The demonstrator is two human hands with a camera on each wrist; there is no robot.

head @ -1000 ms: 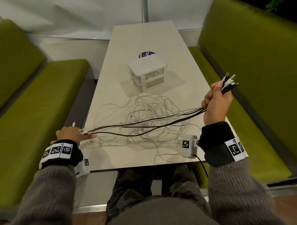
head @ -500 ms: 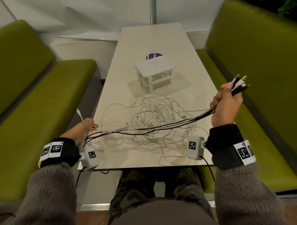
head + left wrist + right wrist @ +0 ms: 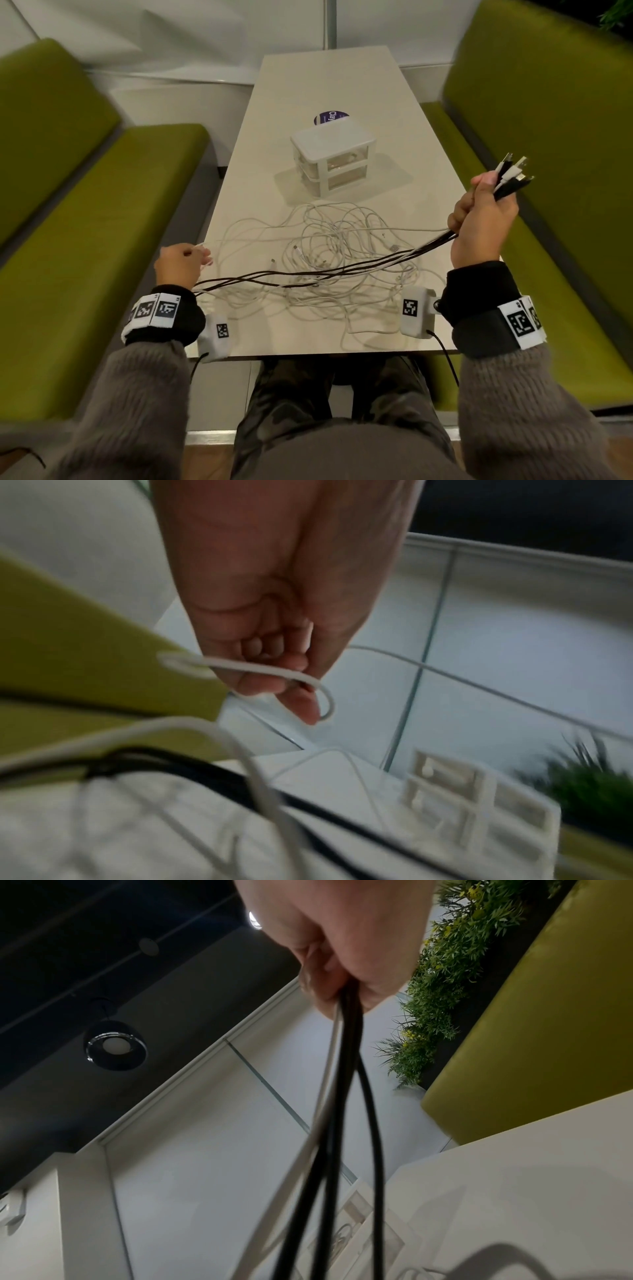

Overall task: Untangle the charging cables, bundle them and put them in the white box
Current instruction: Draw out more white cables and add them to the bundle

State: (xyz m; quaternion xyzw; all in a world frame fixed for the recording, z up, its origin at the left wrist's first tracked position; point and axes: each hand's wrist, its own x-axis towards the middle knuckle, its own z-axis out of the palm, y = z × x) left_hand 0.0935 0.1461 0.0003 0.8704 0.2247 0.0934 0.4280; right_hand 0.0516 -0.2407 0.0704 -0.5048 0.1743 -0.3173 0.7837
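Right hand (image 3: 481, 219) raised, fisted; left hand (image 3: 178, 265) low, fingers (image 3: 294, 696) pinching.

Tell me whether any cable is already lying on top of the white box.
No. The lid of the white box is bare, and the loose white cables lie on the table in front of it.

A long pale table (image 3: 342, 85) runs between two olive-green benches (image 3: 102, 222); beyond it stand white wall panels (image 3: 205, 41), with a dark pendant lamp (image 3: 116, 1045) and greenery (image 3: 445, 974) above.
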